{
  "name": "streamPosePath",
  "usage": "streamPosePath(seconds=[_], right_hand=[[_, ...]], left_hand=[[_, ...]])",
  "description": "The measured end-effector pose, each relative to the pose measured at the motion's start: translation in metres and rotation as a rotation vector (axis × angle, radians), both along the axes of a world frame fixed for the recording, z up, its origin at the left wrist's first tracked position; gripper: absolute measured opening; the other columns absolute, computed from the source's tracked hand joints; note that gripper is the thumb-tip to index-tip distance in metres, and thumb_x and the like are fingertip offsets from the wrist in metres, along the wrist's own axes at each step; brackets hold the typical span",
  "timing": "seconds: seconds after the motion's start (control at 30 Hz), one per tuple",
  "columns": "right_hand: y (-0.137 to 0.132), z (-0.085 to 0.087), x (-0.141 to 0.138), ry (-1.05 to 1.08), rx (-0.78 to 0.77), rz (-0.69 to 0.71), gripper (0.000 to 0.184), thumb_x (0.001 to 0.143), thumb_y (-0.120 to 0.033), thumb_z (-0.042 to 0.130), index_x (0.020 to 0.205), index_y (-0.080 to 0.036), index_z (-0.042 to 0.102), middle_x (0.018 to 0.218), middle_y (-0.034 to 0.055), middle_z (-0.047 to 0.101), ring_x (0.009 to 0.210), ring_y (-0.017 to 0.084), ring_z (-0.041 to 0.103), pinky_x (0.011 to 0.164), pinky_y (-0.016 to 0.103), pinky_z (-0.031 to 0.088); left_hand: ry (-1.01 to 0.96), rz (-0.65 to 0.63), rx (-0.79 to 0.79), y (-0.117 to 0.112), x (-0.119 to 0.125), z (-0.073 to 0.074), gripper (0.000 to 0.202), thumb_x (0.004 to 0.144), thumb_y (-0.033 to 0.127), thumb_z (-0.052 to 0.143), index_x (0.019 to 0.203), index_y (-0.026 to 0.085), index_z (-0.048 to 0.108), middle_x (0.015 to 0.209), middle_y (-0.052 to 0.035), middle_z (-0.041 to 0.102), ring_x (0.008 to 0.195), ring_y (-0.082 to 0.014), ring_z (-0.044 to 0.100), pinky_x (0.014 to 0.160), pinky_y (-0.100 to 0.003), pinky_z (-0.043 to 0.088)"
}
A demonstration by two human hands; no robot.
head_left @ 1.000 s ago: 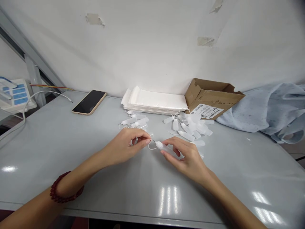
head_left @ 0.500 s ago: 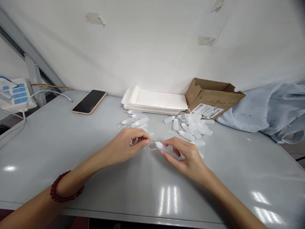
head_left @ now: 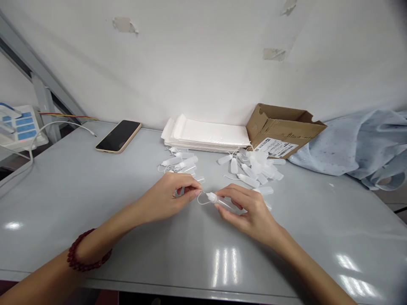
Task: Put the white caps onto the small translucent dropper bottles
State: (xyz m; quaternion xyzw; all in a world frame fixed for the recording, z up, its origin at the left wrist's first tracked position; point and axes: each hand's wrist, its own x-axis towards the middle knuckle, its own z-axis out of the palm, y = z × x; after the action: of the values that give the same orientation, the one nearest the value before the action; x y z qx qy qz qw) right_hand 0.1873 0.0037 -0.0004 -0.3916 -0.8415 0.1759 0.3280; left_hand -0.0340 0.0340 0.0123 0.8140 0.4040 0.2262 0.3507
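Note:
My right hand [head_left: 246, 209] is closed round a small translucent plastic bottle [head_left: 219, 200] with a white nozzle that points left. My left hand [head_left: 167, 197] pinches the small cap end at the bottle's needle tip, and a thin white tether loops below between the two. Both hands hover just above the grey table [head_left: 95, 203], near its middle. Beyond my left hand lie a few similar bottles [head_left: 181, 163]. Beyond my right hand is a larger heap of bottles [head_left: 254, 167].
A stack of white padded envelopes [head_left: 206, 135] lies against the wall. An open cardboard box [head_left: 281, 127] stands to its right, then a blue cloth [head_left: 356, 144]. A phone [head_left: 118, 135] lies at the back left, with a cable [head_left: 57, 125] and a device [head_left: 19, 127] beyond.
My two hands have drawn a little closer together, so the cap end sits nearer the nozzle. Everything else on the table has stayed put.

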Motion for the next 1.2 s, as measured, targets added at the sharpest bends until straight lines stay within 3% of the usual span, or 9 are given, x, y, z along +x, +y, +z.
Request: streamPosePath(seconds=[0.57,0.9,1.2], right_hand=[[-0.002,-0.003,-0.003,0.032,0.016,0.034,0.013,0.085,-0.018,0.055,0.095,-0.015,0.063,0.078,0.0061,0.065,0.061,0.013,0.056,0.052,0.023,0.044],[0.0,-0.002,-0.001,0.027,0.119,0.01,0.014,0.084,-0.017,0.058,0.096,-0.016,0.063,0.083,0.0071,0.067,0.071,0.016,0.061,0.061,0.027,0.05],[0.002,-0.004,-0.001,0.005,0.211,0.014,0.022,0.084,-0.015,0.059,0.105,-0.017,0.061,0.09,0.0079,0.066,0.078,0.019,0.057,0.068,0.033,0.05]], left_hand=[[-0.007,-0.031,-0.009,0.0,0.001,-0.002,0.021,0.088,0.021,0.049,0.079,0.016,0.068,0.068,0.0013,0.059,0.063,-0.0106,0.048,0.063,-0.023,0.039],[0.023,0.025,-0.11,0.0,-0.004,0.005,0.019,0.087,0.03,0.051,0.093,0.022,0.068,0.081,0.0024,0.065,0.071,-0.012,0.052,0.063,-0.022,0.04],[0.058,0.035,-0.209,0.001,-0.001,0.006,0.027,0.09,0.037,0.047,0.081,0.021,0.066,0.074,0.0024,0.064,0.068,-0.0129,0.052,0.061,-0.023,0.038]])
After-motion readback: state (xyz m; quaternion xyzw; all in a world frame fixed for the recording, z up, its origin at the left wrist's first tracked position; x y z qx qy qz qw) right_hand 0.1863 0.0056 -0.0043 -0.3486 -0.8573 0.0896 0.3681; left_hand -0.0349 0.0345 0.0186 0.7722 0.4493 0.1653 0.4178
